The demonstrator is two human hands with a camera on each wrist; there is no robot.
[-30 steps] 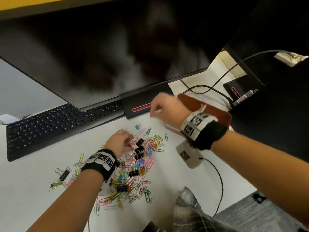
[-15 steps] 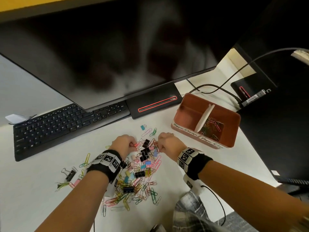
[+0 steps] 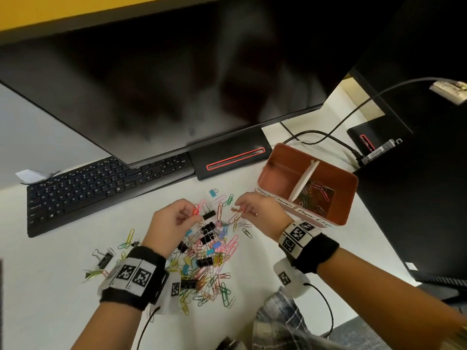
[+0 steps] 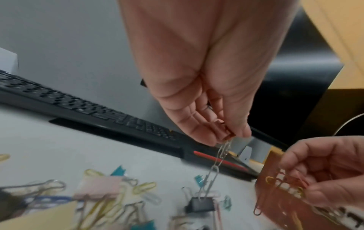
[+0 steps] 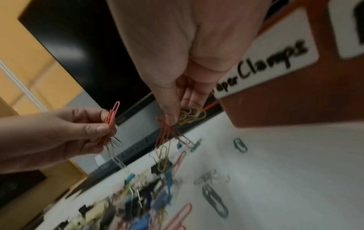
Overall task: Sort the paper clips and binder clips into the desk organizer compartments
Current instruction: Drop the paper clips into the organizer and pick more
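Both hands pinch paper clips above the pile on a white bench.

The bench [image 3: 50, 286] carries a keyboard [image 3: 101, 185] and monitor [image 3: 177, 84] under a yellow wall. The left hand [image 3: 171, 223] pinches orange clips [image 5: 111, 123], a silver chain hanging down; the right hand [image 3: 260, 213] pinches mixed clips [image 5: 177, 124], long axes dangling downward. The organizer [image 3: 336, 218], just right of the pile [image 3: 209, 253], reads "Clamps".

A black keyboard [image 3: 101, 188] lies at the far left of the white desk [image 3: 265, 269], beneath a dark monitor [image 3: 161, 79]. Black cables [image 3: 328, 137] trail far right.
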